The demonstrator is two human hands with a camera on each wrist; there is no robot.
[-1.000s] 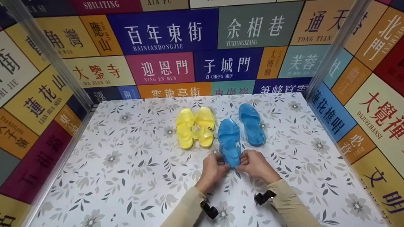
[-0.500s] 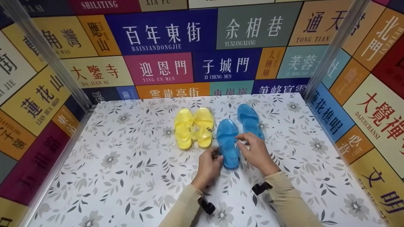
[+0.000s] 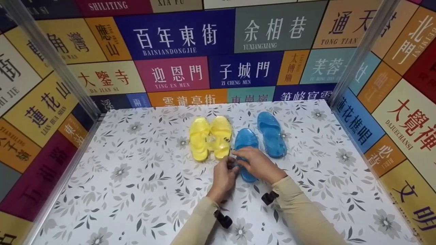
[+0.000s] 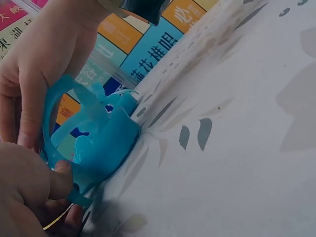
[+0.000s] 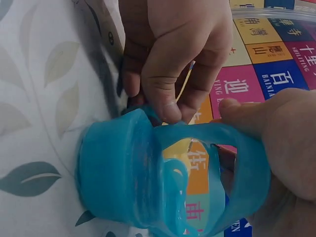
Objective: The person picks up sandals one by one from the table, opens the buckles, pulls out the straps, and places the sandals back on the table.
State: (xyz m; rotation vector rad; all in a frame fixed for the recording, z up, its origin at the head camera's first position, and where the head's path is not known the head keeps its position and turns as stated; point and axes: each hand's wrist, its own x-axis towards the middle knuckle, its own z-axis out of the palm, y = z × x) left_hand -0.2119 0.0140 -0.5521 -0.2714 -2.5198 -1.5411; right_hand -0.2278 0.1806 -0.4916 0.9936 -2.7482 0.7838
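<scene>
A blue jelly sandal (image 3: 246, 137) lies toe-away in front of me, its middle covered by my right hand (image 3: 260, 165). My left hand (image 3: 223, 178) is at its left side. In the left wrist view, the left thumb and fingers pinch a small blue strap end (image 4: 80, 196) low on the sandal's side. The right wrist view shows the ankle strap (image 5: 252, 168) standing up, with the right thumb and fingers on either side of it. The left fingers partly hide the strap's fastening. The matching blue sandal (image 3: 272, 136) lies just behind to the right.
A pair of yellow sandals, one left (image 3: 199, 136) and one right (image 3: 221, 131), stands side by side left of the blue ones. The table (image 3: 136, 190) has a flowered white cover. Sign-printed panels (image 3: 177, 37) with clear edge strips enclose the back and sides.
Both hands have left the near sandal's heel. The left has shifted slightly up its left side; the right has moved up its right side, then leftward across its strap. The sandals stay in place.
</scene>
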